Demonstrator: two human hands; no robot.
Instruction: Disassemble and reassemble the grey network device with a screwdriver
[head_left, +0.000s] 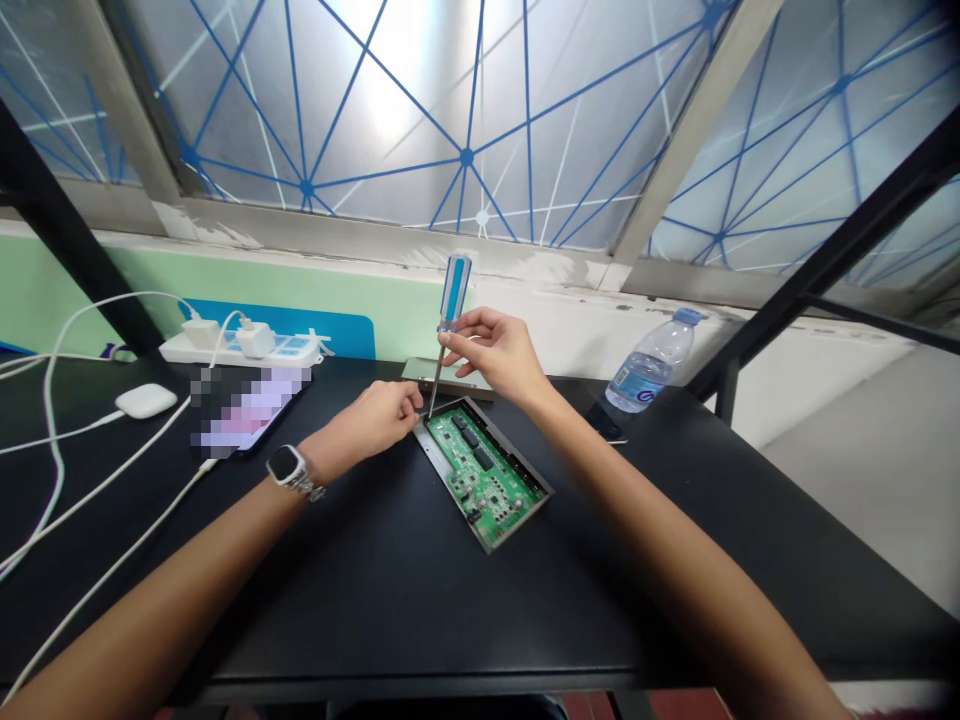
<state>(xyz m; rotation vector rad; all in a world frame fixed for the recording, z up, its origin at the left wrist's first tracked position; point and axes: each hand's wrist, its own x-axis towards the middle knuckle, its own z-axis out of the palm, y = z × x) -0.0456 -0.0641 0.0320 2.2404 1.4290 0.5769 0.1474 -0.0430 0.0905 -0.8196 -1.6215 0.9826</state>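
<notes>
A green circuit board (484, 472) lies in an open grey metal case (444, 470) on the black table (420, 590). My right hand (495, 350) pinches a screwdriver (448, 325) with a clear blue handle, held upright with its tip at the board's far left corner. My left hand (375, 418), a watch on its wrist, is closed at that same corner, fingers against the case edge beside the screwdriver's shaft. Whether those fingers hold anything small is hidden.
A grey metal cover (442, 376) lies just behind the case. A water bottle (651, 364) lies at the right. A phone (244, 412), a white earbud case (146, 400), a power strip (240, 345) and white cables (82, 500) occupy the left. The table's right edge is near.
</notes>
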